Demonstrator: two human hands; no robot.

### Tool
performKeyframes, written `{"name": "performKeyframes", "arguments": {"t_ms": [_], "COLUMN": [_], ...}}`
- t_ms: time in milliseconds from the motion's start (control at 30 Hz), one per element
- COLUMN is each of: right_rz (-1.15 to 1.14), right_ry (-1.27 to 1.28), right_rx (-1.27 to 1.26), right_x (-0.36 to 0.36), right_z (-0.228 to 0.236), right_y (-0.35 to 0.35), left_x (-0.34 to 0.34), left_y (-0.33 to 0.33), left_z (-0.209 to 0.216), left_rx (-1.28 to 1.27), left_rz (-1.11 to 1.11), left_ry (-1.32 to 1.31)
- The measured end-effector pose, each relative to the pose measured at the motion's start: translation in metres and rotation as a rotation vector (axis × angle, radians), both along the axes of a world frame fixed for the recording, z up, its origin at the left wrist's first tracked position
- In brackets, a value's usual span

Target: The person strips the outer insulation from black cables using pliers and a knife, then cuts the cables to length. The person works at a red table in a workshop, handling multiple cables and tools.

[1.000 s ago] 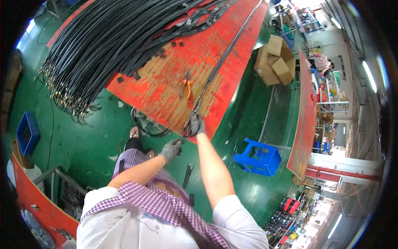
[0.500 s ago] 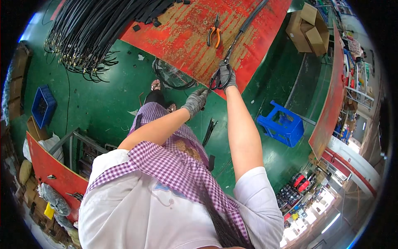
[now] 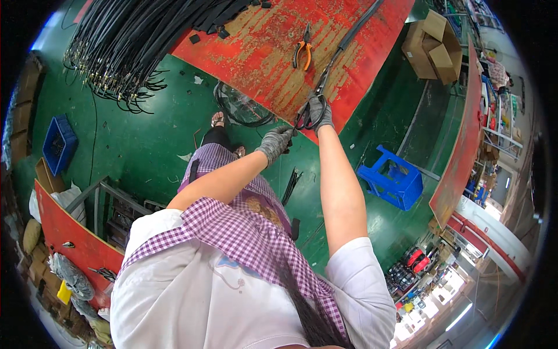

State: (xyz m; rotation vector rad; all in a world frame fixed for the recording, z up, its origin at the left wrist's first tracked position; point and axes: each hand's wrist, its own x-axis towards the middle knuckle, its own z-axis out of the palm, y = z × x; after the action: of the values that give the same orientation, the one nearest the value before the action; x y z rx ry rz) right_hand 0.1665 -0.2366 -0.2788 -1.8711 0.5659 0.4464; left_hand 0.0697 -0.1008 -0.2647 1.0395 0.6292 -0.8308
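Both my hands wear grey gloves and meet at the near edge of the red worktable. My right hand is closed around a black cable, whose loops hang beside the fingers. From there the cable's sheathed length runs up across the table toward the far right. My left hand is closed at a looped end of the same cable, just beyond the table edge; its fingertips are partly hidden. Orange-handled pliers lie on the worn tabletop, left of the cable.
A thick bundle of black cables hangs off the table's left side. Coiled cable lies below the near edge. On the green floor are a blue stool and a blue crate. An open cardboard box stands right of the table.
The whole view has shifted slightly. Both hands keep their hold on the cable, with only a very small movement.
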Motion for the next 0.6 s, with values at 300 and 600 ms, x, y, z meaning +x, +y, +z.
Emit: {"name": "performKeyframes", "arguments": {"t_ms": [300,600], "right_rz": [0.431,0.687], "right_ry": [0.372,0.206], "right_rx": [-0.098,-0.058], "right_x": [-0.113,-0.099], "right_z": [0.066,0.081], "right_y": [-0.065,-0.035], "left_x": [0.003,0.007], "left_y": [0.021,0.031], "left_z": [-0.001,0.016], "left_rx": [0.002,0.059], "left_rz": [0.021,-0.107], "left_ry": [-0.094,-0.2]}}
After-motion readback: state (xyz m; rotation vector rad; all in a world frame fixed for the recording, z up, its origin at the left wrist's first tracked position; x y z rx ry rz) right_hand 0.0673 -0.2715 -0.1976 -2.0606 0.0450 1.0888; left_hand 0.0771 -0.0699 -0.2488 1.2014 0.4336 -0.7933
